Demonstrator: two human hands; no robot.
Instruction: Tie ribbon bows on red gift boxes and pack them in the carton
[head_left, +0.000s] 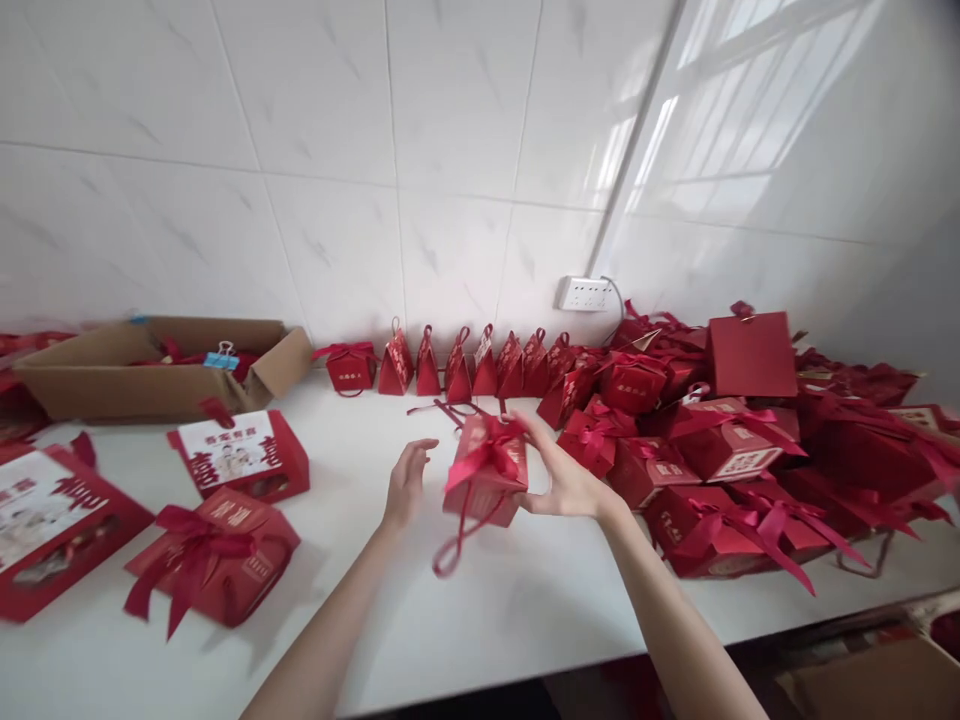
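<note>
A small red gift box (480,495) with a ribbon bow on top and a looped cord hanging at its front is gripped from the right side by my right hand (562,470). The box appears to be held just over the white table (420,640). My left hand (409,485) is apart from the box, to its left, with fingers spread and nothing in them. Some thin dark red cords (450,412) lie on the table behind the box.
A heap of red gift boxes (727,440) covers the table's right side. Small triangular boxes (457,370) line the wall. At left are an open cardboard box (112,385), a bow-tied box (225,560) and a box with a white label (240,450). A power strip (586,294) is on the wall.
</note>
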